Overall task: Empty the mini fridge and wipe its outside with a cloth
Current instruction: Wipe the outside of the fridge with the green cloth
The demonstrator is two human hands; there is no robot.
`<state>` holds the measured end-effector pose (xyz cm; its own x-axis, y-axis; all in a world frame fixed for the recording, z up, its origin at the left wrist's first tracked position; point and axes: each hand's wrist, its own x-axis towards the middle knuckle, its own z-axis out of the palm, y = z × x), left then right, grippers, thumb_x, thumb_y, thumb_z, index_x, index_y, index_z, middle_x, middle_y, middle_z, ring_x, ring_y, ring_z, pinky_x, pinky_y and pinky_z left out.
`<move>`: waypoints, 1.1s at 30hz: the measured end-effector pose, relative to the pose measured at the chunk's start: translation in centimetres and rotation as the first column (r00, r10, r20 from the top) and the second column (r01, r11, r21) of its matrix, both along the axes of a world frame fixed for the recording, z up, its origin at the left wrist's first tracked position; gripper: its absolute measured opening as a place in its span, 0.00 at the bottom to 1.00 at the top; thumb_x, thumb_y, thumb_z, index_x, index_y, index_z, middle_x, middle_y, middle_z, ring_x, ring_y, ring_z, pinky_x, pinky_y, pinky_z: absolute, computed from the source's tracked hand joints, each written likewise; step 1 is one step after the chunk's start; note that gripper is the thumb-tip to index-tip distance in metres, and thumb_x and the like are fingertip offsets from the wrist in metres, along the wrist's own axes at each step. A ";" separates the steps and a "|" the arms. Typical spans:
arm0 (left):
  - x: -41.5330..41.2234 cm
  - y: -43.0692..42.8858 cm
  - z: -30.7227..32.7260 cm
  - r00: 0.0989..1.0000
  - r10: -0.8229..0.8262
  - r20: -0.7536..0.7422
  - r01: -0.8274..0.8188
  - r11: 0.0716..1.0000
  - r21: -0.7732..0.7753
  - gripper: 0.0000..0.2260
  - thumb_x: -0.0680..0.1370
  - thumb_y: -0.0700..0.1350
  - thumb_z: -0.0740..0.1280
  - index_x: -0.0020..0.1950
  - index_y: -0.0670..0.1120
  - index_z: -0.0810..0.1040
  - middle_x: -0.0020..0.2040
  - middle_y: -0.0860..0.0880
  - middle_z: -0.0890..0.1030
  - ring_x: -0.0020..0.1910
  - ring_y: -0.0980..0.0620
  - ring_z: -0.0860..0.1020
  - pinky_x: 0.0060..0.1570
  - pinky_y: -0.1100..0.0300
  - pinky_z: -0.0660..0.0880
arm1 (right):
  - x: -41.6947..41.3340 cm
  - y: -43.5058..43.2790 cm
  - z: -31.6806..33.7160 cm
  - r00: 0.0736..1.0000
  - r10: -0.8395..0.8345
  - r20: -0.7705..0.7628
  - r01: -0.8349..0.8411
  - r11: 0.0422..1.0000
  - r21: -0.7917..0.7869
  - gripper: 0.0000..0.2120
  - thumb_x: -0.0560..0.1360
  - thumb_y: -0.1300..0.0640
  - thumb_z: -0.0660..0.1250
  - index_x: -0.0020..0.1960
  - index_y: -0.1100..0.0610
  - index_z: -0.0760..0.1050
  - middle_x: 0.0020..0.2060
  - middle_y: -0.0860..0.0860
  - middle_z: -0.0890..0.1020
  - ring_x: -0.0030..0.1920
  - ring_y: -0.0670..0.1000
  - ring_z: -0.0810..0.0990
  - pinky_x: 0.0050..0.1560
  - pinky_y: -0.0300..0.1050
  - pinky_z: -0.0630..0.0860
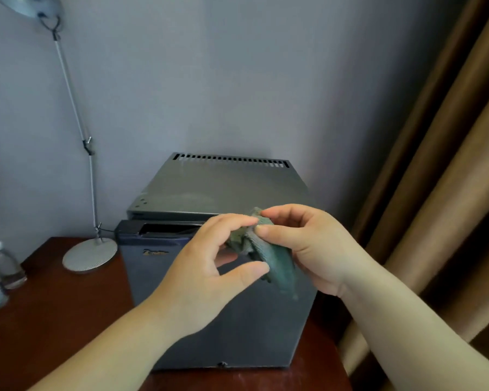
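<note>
Two hands hold a crumpled grey-green cloth (268,253) in front of the mini fridge's (215,311) upper door edge, clear of its surface. The fridge is a dark blue-grey box with a faint logo on the door and a grey top slotted along the rear; it stands on a reddish wooden tabletop (54,320) against the wall. The right hand (311,246) pinches the cloth between thumb and forefinger. The left hand (206,269) curls its fingers over the bunched end, thumb apart below.
</note>
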<state>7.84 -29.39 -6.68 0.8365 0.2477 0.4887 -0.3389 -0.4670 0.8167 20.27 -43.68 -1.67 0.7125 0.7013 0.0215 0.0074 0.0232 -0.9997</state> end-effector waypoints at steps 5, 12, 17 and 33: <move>-1.2 -0.1 -1.0 0.997 0.076 0.013 -0.074 0.990 -0.121 0.23 0.71 0.52 0.75 0.65 0.58 0.76 0.65 0.52 0.78 0.64 0.49 0.78 0.61 0.52 0.78 | -0.7 1.3 -0.1 0.984 0.135 -0.118 -0.126 0.989 0.082 0.18 0.68 0.67 0.75 0.57 0.64 0.79 0.50 0.61 0.85 0.46 0.57 0.86 0.49 0.52 0.83; -0.3 -0.2 0.3 0.961 0.272 0.050 -0.258 0.946 -0.195 0.17 0.74 0.37 0.75 0.58 0.54 0.78 0.55 0.54 0.82 0.56 0.53 0.81 0.55 0.57 0.79 | 0.8 3.2 0.3 0.940 0.288 -0.180 -0.259 0.951 0.170 0.12 0.76 0.68 0.68 0.59 0.65 0.78 0.49 0.60 0.86 0.46 0.54 0.86 0.44 0.45 0.83; 1.6 2.0 1.7 0.853 0.518 0.064 -0.513 0.855 -0.081 0.17 0.74 0.33 0.71 0.51 0.56 0.79 0.48 0.58 0.82 0.50 0.57 0.81 0.51 0.59 0.78 | 3.8 4.0 0.7 0.963 0.269 -0.022 -0.269 0.963 0.028 0.07 0.78 0.61 0.68 0.53 0.54 0.83 0.47 0.51 0.87 0.51 0.48 0.86 0.55 0.45 0.80; 10.4 10.5 2.4 0.809 0.527 -0.259 -0.207 0.668 0.715 0.11 0.83 0.50 0.63 0.60 0.50 0.82 0.61 0.57 0.79 0.60 0.55 0.75 0.61 0.58 0.70 | 12.2 6.4 -1.7 0.596 0.348 0.724 0.156 0.834 -0.529 0.16 0.81 0.49 0.61 0.67 0.47 0.76 0.63 0.45 0.79 0.63 0.49 0.75 0.59 0.40 0.69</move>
